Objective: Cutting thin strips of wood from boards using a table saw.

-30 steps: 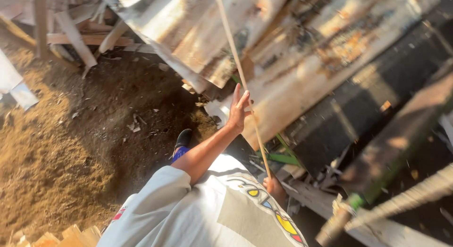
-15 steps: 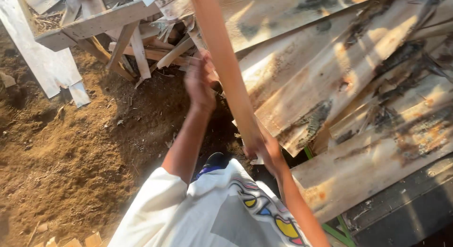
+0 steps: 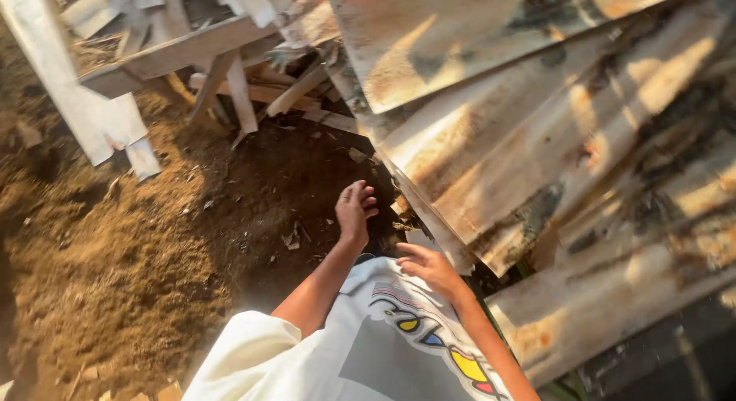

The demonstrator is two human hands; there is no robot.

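My left hand (image 3: 355, 209) is stretched out over the dark soil with its fingers loosely curled and apart, holding nothing. My right hand (image 3: 429, 267) hovers lower and to the right, palm down and empty, close to the lower edge of the rusty corrugated metal sheets (image 3: 537, 140). Neither hand touches the sheets. My white printed shirt (image 3: 383, 347) fills the bottom of the view. No pole is visible.
Stacked rusty metal sheets cover the right half. White-painted wooden planks and a broken frame (image 3: 176, 56) lie at the top left. Loose brown earth and sawdust (image 3: 115, 263) spread over the left, with small scraps on the dark soil (image 3: 291, 240).
The long wooden pole that both hands gripped has gone from view. Both hands have dropped lower and are now empty. The view has shifted toward the ground.
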